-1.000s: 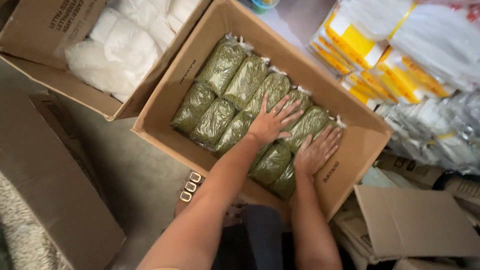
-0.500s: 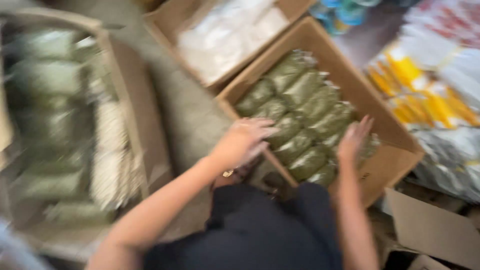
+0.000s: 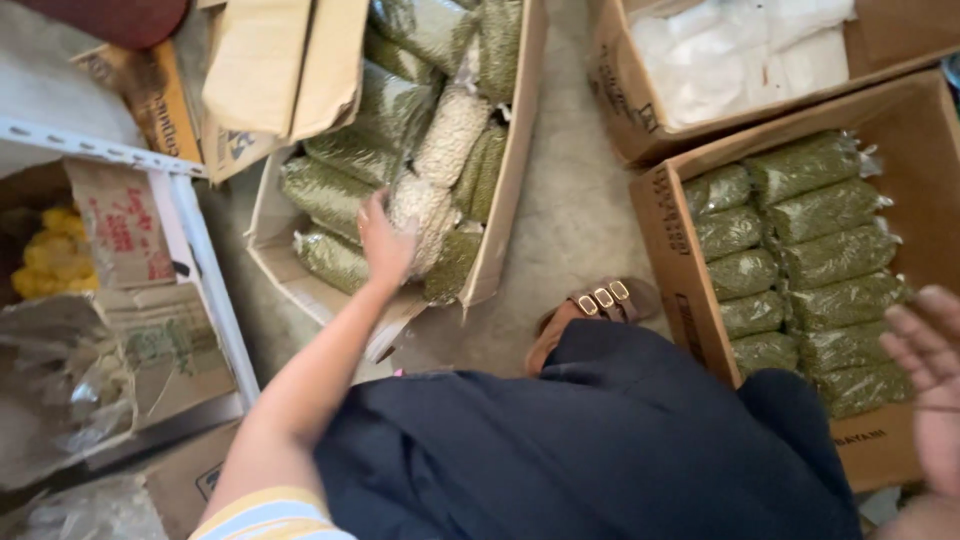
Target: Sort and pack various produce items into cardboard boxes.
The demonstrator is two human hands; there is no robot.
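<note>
Three open cardboard boxes on the floor: left box, right box, far box. Right box holds approx. 11 green packets in two rows. Two hands visible: left hand, right hand; one sandal.

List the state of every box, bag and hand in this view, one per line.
left hand: open, fingers on a pale bag in the left box
right hand: open, empty, above the right box's edge
left box: open, flaps up, green and pale bags jumbled
right box: open, green bags packed in two neat rows
back box: open, holding white bags
sandal: on the foot, buckled
</note>
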